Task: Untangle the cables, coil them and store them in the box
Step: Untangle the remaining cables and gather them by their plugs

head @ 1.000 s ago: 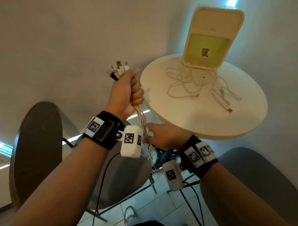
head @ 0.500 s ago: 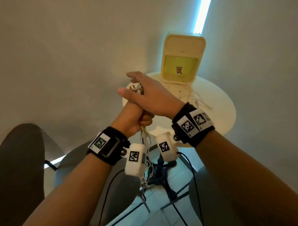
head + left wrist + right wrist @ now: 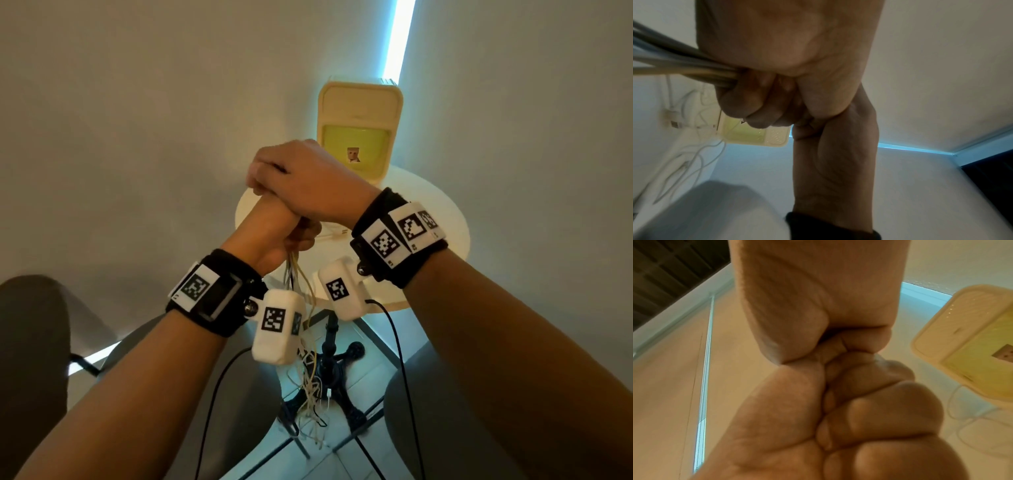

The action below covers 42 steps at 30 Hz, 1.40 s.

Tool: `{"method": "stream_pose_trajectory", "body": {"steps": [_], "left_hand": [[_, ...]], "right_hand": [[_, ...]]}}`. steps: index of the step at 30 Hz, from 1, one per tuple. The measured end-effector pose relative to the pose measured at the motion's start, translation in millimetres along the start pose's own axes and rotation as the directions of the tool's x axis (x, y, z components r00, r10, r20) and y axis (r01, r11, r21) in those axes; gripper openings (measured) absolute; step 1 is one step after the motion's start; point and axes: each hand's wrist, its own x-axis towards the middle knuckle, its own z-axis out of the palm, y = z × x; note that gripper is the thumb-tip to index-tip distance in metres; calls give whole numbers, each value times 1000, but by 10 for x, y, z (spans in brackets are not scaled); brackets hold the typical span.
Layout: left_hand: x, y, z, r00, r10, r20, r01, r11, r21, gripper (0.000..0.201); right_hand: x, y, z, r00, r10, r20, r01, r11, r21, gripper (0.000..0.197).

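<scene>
My left hand [image 3: 291, 236] is raised in a fist, gripping a cable bundle [image 3: 298, 277] whose pale strands hang down past the wrist toward the floor. In the left wrist view the left hand [image 3: 760, 105] has its fingers wrapped round the cable bundle [image 3: 680, 68]. My right hand [image 3: 274, 178] lies on top of that fist with its fingers curled down over the bundle's upper end; the plugs are hidden under it. The cream box [image 3: 359, 113] stands open on the round table [image 3: 442, 219] behind the hands.
More loose white cables [image 3: 701, 146] lie on the table in front of the box, one plug end [image 3: 337, 233] showing beside my right wrist. Grey chairs [image 3: 30, 325] stand left and right below. The table's black base [image 3: 329, 359] is under the hanging strands.
My right hand came up from below the table edge, passed over the plugs with straight fingers, and now curls over the top of the left fist. The view has pulled back from the table.
</scene>
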Motion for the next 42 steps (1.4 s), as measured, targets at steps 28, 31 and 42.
{"method": "stream_pose_trajectory", "body": {"steps": [28, 31, 42], "left_hand": [[250, -541, 197, 991, -126, 49, 134, 964, -230, 53], [242, -547, 192, 992, -121, 41, 128, 964, -233, 54], [259, -429, 330, 999, -46, -30, 37, 970, -241, 54]], "right_hand": [[-1095, 1605, -251, 806, 592, 7, -560, 765, -318, 10], [-1034, 1579, -332, 816, 556, -158, -577, 800, -162, 20], [-880, 1072, -688, 757, 506, -413, -340, 845, 413, 30]]}}
